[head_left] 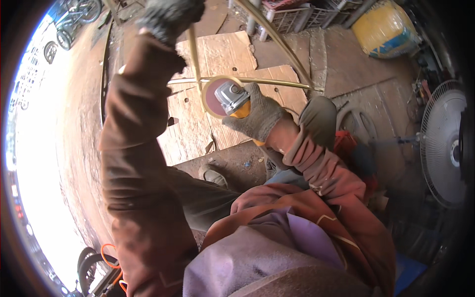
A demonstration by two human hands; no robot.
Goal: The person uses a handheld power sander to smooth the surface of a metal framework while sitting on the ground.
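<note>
Right hand (260,114), gloved, just above the centre of the frame, carries an angle grinder (231,96) whose disc (212,100) overlaps the joint of a brass-coloured tube frame (277,82); contact between disc and metal cannot be told from this view. Probable hazards: the rim could snag where the tubes meet and kick the tool back, a one-handed hold giving little resistance; the tubing could also skid if poorly steadied. The right fingers are closed around the grinder's yellow body, thumb toward its grey head. Left hand (173,20), also gloved, is at the upper left, beside the upright tube; its fingers appear curled, but whether they grip the metal cannot be told. Beneath the tubing, sheets of cardboard (188,143) cover part of the floor. Farther out: crates (287,20) at top centre, a yellow wrapped bundle (386,29) at upper right, and a fan (445,143) at the right edge.
</note>
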